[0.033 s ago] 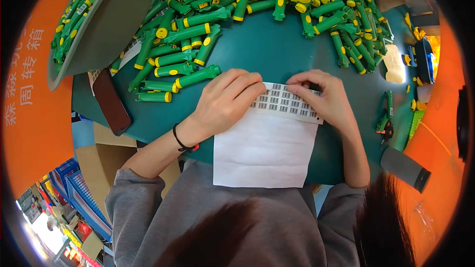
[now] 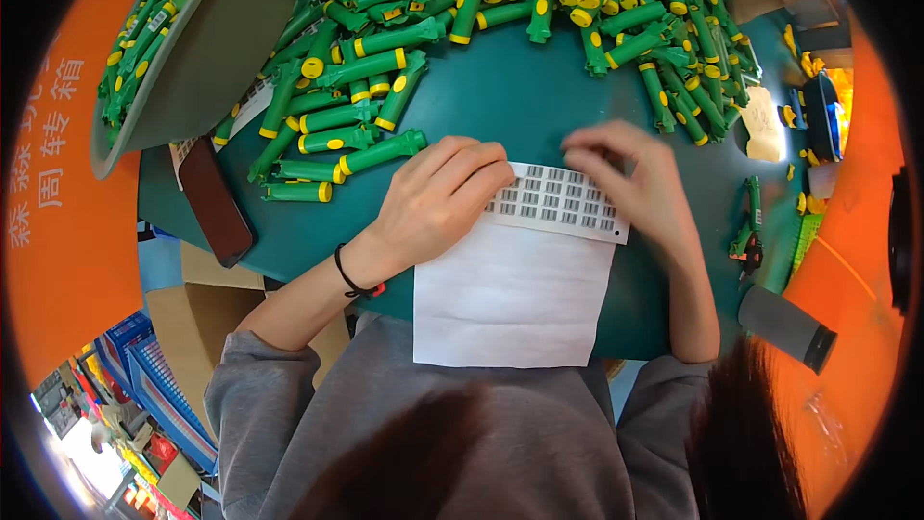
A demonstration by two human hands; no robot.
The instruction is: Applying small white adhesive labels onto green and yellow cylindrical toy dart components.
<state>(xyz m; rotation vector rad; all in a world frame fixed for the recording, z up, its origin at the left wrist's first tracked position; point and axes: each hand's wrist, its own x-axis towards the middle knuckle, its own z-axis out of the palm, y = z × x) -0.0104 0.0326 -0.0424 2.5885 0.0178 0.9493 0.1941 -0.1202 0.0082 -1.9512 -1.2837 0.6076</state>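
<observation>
Grey sweatshirt (image 2: 414, 443), sleeves pushed up above elbows. Thin black band with red bead on left wrist (image 2: 354, 281). Dark hair (image 2: 741, 433) at lower frame.

The white sheet (image 2: 510, 294) under the hands looks like thin matt paper, with a strip of small grey labels (image 2: 558, 200) along its top edge. The green and yellow torches (image 2: 366, 152) are smooth, slightly glossy plastic. The counter (image 2: 500, 87) has a smooth dark green matt top. The phone (image 2: 216, 200) looks glossy, and the grey sleeve (image 2: 279, 395) is soft cloth.
</observation>
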